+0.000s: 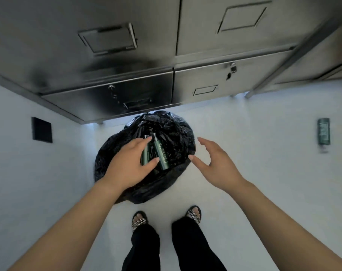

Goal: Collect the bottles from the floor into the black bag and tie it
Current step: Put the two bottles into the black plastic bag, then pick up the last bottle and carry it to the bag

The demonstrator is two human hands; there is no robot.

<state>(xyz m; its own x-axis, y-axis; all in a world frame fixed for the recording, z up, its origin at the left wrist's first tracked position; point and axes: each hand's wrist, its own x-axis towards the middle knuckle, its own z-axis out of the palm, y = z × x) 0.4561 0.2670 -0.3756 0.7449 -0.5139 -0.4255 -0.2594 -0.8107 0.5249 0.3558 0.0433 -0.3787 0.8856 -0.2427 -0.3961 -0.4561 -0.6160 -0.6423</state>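
Head view, looking straight down: a black bag is seen standing open on the white floor, just in front of a row of grey metal cabinets; its crumpled rim is spread wide and its mouth is untied; two dark green bottles are seen over the mouth of the bag, side by side and tilted, caps pointing away from the person. One green bottle is seen fully along its length, with pale lettering down its side; the second bottle is partly covered by the left hand; the left hand is curled around this second bottle, thumb on the near side and fingers over the far side, so that it is gripped above the bag opening; whether the first bottle is also touched by the thumb cannot be told. The right hand is held empty beside the right edge of the bag, fingers and thumb spread apart, palm turned toward the bag. A third green bottle is seen lying flat on the floor, well apart from the bag, far to the right. A dark square panel is set at the left. Two sandalled feet and black trouser legs are seen below the bag.
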